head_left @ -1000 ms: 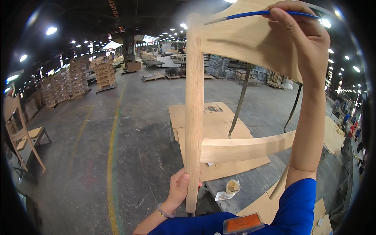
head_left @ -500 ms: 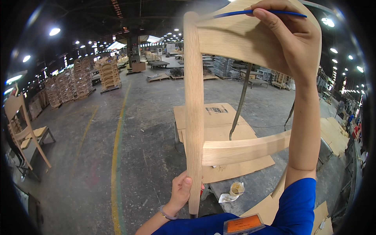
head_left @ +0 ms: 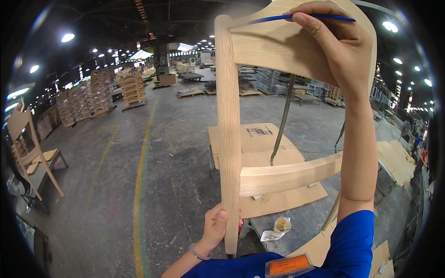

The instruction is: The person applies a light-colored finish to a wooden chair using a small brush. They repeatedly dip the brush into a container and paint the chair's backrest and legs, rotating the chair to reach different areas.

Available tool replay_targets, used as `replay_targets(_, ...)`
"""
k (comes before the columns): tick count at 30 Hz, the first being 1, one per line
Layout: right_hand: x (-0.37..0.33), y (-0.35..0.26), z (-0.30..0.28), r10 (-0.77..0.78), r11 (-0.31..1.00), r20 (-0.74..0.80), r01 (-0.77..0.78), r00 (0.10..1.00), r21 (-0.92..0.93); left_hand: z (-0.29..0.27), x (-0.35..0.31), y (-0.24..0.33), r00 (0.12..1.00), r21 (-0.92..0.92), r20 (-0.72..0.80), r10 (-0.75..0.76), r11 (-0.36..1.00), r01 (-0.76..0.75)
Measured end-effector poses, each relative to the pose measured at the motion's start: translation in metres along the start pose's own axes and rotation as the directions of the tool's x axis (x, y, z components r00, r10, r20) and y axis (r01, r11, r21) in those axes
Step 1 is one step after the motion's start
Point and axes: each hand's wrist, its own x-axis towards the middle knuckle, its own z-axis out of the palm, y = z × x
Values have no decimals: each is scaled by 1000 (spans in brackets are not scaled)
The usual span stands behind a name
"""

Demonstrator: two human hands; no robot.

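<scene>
Both hands full: left hand (head_left: 214, 228) round chair post (head_left: 228, 139), right hand (head_left: 340, 44) pinching half-hidden brush (head_left: 273, 18).

Both arms wear bright blue short sleeves (head_left: 352, 241) ending above the elbow, leaving the forearms bare. The left hand (head_left: 215, 227) has a thin pale bracelet (head_left: 200, 254) around its wrist. The right hand (head_left: 338, 46) is bare, without glove or ring. An orange rectangular badge (head_left: 288, 265) sits on the blue chest.

Grey concrete floor (head_left: 176, 153), cardboard sheets (head_left: 259, 139), small cup (head_left: 281, 225) on it
</scene>
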Motion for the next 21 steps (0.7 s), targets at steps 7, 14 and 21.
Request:
replay_targets(7,-2,2,3,14,1000,-11,-14,1000,5,-1,-1,-2,1000,14,-10,2,1000,-2)
replay_targets(14,-5,4,6,18,1000,-18,-18,1000,20,-2,-2,-5,1000,22,-16,11,1000,-11)
replay_targets(21,-7,7,11,36,998,-40,-34,999,51,-3,0,-6,1000,41,-27,15,999,-14)
